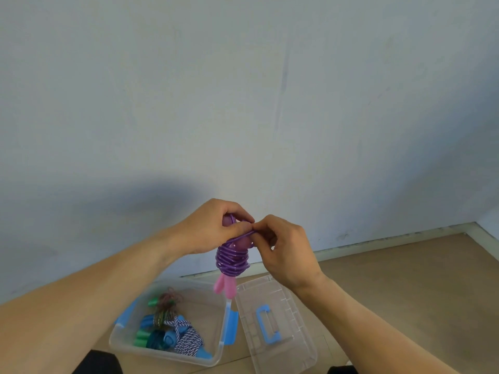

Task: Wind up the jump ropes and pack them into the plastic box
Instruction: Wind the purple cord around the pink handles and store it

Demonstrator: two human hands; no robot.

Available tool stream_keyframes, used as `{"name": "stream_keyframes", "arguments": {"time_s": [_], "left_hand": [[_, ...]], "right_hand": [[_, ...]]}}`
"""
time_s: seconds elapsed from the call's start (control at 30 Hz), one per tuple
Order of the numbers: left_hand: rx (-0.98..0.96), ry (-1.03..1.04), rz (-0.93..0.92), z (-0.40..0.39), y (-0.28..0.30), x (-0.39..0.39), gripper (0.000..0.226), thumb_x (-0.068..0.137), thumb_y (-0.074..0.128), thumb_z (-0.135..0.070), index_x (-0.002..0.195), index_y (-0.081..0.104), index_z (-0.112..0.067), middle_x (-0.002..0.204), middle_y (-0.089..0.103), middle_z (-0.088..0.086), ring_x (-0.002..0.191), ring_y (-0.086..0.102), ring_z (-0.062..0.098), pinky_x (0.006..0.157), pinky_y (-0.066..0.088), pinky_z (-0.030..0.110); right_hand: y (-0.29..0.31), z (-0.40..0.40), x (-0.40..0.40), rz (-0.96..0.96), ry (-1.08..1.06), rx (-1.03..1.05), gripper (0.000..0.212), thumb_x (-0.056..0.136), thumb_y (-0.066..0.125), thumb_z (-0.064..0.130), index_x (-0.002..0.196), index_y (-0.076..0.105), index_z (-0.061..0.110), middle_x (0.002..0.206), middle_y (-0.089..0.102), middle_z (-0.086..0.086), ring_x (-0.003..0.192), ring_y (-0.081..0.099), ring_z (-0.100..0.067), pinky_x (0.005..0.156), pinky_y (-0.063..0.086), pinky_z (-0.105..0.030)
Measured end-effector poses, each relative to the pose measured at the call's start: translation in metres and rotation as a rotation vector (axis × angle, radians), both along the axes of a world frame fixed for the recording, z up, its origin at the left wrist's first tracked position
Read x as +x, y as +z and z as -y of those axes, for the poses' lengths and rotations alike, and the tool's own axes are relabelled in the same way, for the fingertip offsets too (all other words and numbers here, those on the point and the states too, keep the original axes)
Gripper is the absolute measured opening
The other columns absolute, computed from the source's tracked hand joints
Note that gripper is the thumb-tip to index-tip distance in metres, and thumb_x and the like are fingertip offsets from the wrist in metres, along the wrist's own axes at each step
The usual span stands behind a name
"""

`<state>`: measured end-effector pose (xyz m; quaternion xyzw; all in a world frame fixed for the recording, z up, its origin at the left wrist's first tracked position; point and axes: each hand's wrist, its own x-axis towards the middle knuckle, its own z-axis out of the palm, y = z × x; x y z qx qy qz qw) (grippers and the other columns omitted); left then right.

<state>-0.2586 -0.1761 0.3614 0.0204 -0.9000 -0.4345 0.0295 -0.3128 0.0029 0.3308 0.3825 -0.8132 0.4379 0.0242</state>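
I hold a purple jump rope (232, 260) with pink handles up in front of me, above the box. Its cord is coiled tightly around the two handles, whose pink ends point down. My left hand (213, 229) grips the upper part of the bundle. My right hand (283, 249) pinches the loose purple strand at the top of the coil. Below on the floor stands the clear plastic box (216, 354) with blue latches. Inside it lie several wound ropes: one with green handles (152, 302) and a blue-and-white braided one (186, 336).
The box's clear lid (302, 344) with a blue handle lies flat on the wooden floor just right of the box. A pale wall with a skirting board runs close behind. Dark clothing on my knees shows at the bottom edge.
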Motion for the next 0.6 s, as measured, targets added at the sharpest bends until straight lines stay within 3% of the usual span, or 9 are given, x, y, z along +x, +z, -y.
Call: {"name": "stream_keyframes", "arguments": {"time_s": [0.1,0.23,0.27,0.37,0.43,0.5,0.6], "left_hand": [[-0.223,0.065,-0.103,-0.004,-0.005,0.002,0.011,0.092,0.066,-0.031,0.094,0.074,-0.024,0.088,0.071,-0.013,0.084,0.062,0.004,0.075,0.048,0.020],[-0.322,0.102,-0.261,-0.007,-0.008,0.003,0.013,0.092,0.066,-0.029,0.087,0.074,-0.021,0.080,0.067,-0.010,0.077,0.055,0.007,0.070,0.044,0.023],[-0.320,0.100,-0.293,-0.007,-0.007,0.003,0.012,0.092,0.066,-0.025,0.085,0.074,-0.019,0.078,0.066,-0.009,0.074,0.056,0.007,0.069,0.045,0.024],[-0.237,0.119,-0.336,-0.012,-0.005,0.005,0.012,0.092,0.065,-0.014,0.082,0.072,-0.016,0.074,0.066,-0.010,0.069,0.061,0.008,0.066,0.050,0.027],[-0.111,0.166,-0.324,-0.016,-0.004,0.006,0.014,0.093,0.065,-0.016,0.081,0.073,-0.019,0.073,0.068,-0.013,0.067,0.064,0.007,0.066,0.053,0.026],[-0.025,0.209,-0.309,-0.018,-0.002,0.006,0.014,0.092,0.067,-0.020,0.080,0.074,-0.019,0.071,0.071,-0.011,0.064,0.066,0.006,0.066,0.054,0.027],[0.037,0.253,-0.305,-0.018,0.005,0.009,0.015,0.090,0.070,-0.020,0.075,0.076,-0.021,0.067,0.071,-0.010,0.062,0.066,0.006,0.067,0.054,0.027]], "right_hand": [[0.002,0.004,0.009,0.126,-0.006,-0.032,0.008,0.092,0.062,0.008,0.091,0.068,0.014,0.078,0.071,0.007,0.073,0.067,-0.010,0.067,0.057,-0.025],[0.003,0.008,0.018,0.434,-0.069,-0.178,0.008,0.089,0.063,0.015,0.090,0.068,0.021,0.094,0.069,0.008,0.084,0.065,-0.010,0.076,0.055,-0.029],[0.003,0.009,0.018,0.510,-0.087,-0.217,0.004,0.089,0.065,0.022,0.089,0.068,0.022,0.104,0.066,0.009,0.091,0.065,-0.009,0.081,0.055,-0.031],[0.007,0.011,0.014,0.713,-0.039,-0.349,0.033,0.085,0.069,0.042,0.096,0.065,0.011,0.113,0.068,-0.003,0.096,0.070,-0.019,0.088,0.057,-0.040],[0.013,0.009,0.012,0.795,0.025,-0.404,0.040,0.083,0.068,0.037,0.103,0.060,0.003,0.104,0.071,-0.014,0.087,0.071,-0.025,0.081,0.059,-0.040],[0.018,0.007,0.011,0.807,0.056,-0.413,0.029,0.087,0.070,0.024,0.102,0.059,0.001,0.101,0.070,-0.017,0.082,0.071,-0.026,0.075,0.059,-0.038],[0.019,0.007,0.009,0.735,0.062,-0.390,0.015,0.088,0.070,0.010,0.098,0.061,0.004,0.098,0.071,-0.017,0.086,0.071,-0.033,0.079,0.060,-0.044]]}}
